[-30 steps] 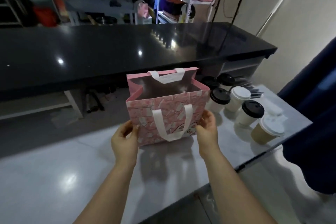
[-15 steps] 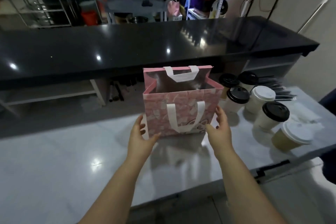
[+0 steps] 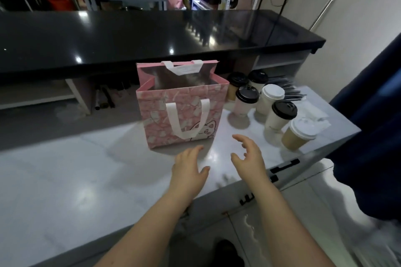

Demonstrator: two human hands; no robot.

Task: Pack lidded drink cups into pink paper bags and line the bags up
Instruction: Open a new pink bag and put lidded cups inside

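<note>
Both left grip (image 3: 189,168) and right grip (image 3: 249,158) have let go, open and empty, so I judge the pink bag (image 3: 182,115) ready for cups (image 3: 280,115).

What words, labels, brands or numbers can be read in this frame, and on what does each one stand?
No text can be read.
Pink paper bag: a cartoon cat drawing and a pale pattern, no letters.
Far white handle: faint grey marks, too blurred to read.
Lidded cups: no print shows on their sides.
</note>
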